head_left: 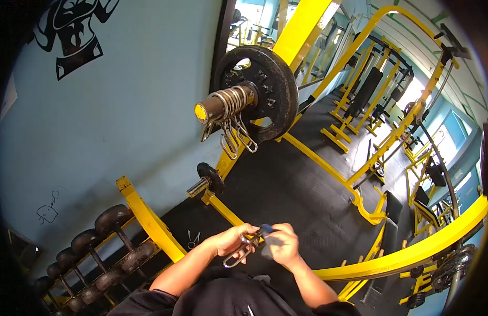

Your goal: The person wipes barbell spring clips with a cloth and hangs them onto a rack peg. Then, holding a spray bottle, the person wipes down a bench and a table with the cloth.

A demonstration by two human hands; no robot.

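In front of my torso, my left hand (235, 242) is closed around a metal spring collar (234, 259), whose looped handle sticks out below the fingers. My right hand (284, 246) meets it from the right, fingers curled. A small dark blue and grey piece (266, 229), possibly cloth, shows between the hands; blur hides its kind. Ahead, several more spring collars (234, 102) hang on a bar sleeve (215, 109) with a yellow end, against a black weight plate (278, 92).
A dumbbell rack (149, 218) with several black dumbbells (112, 218) stands at left by the blue wall. Another loose collar (193, 241) lies on the black floor. A lower peg holds a small plate (211, 178). A curved yellow frame (402, 266) arcs on my right.
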